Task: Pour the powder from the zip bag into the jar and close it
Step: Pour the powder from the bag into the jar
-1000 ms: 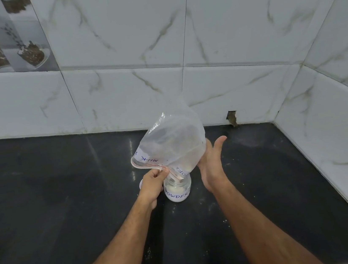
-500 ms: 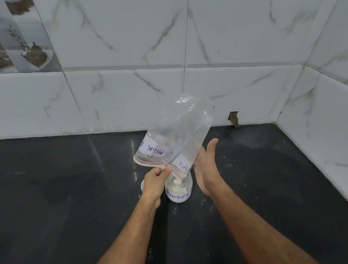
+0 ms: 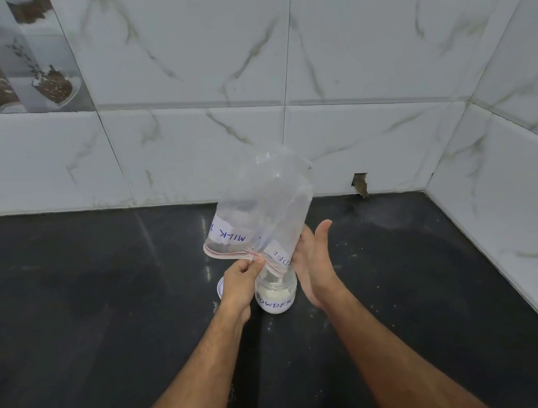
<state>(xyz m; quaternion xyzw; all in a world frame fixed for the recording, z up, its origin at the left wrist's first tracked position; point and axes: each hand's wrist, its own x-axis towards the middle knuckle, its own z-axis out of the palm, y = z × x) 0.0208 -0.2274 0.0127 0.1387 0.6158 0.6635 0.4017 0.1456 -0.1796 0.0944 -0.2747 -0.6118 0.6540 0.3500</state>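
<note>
A clear zip bag (image 3: 266, 204) with a red zip line and a "MILK POWDER" label hangs upside down, its mouth dipping into a small glass jar (image 3: 276, 293). The jar stands on the black counter, holds white powder and bears a "POWDER" label. My left hand (image 3: 242, 281) pinches the bag's zip edge just left of the jar's mouth. My right hand (image 3: 314, 259) is flat, fingers together, its palm against the bag's right side above the jar. The bag looks nearly empty. A white lid (image 3: 220, 287) peeks out behind my left hand.
The black counter (image 3: 89, 330) runs to white marble-pattern wall tiles at the back and on the right, which meet in a corner at the back right. A small chipped hole (image 3: 360, 185) marks the back wall's base. Powder specks dot the counter near the jar.
The bag has swung more upright over the jar and its label now faces me. My right hand has come back flat against the bag's side after being a little apart.
</note>
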